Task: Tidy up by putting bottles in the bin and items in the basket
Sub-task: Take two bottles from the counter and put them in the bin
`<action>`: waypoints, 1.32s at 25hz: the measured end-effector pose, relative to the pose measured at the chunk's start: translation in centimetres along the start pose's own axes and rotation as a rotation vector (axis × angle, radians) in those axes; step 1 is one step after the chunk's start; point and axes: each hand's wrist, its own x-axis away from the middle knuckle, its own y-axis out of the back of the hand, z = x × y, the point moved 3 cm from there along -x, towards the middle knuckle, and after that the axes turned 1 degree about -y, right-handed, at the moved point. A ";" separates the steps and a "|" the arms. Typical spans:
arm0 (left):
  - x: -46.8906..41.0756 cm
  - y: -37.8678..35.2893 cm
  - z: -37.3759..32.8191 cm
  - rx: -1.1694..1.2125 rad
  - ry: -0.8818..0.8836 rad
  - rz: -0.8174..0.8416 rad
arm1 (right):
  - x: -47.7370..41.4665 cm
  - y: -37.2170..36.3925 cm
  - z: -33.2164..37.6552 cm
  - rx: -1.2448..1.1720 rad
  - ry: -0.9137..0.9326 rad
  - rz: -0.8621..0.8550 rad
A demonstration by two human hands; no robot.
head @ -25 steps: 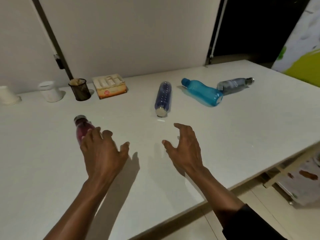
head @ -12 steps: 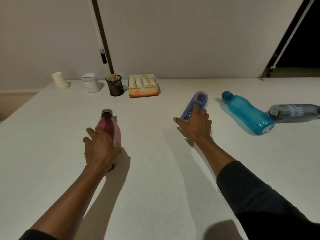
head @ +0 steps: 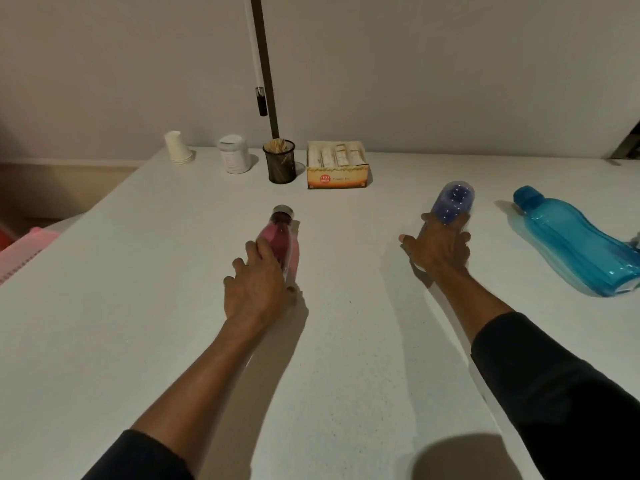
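As pickup starts, the left hand [head: 258, 289] grips the pink bottle [head: 281, 233] at eleven o'clock, the right hand [head: 438, 249] the dark blue bottle [head: 455, 199] at one; both need lifting to the unseen bin.

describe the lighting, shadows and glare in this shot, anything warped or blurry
Head view: dim, soft light; the left hand, gripping the pink translucent plastic bottle, throws a soft shadow rightward on the white table; small glints dot the dark blue translucent plastic bottle in the right hand; wide-angle warping towards the edges.
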 end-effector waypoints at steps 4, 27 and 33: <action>-0.6 -0.2 0.2 0.008 0.000 -0.013 | 0.9 -0.6 0.1 0.070 0.123 -0.026; 12.7 2.9 11.7 0.314 0.373 -0.169 | 20.0 -3.6 8.8 -0.281 0.712 0.132; 19.3 5.9 16.8 0.331 0.496 -0.263 | 27.9 -4.8 12.1 -0.331 0.856 0.240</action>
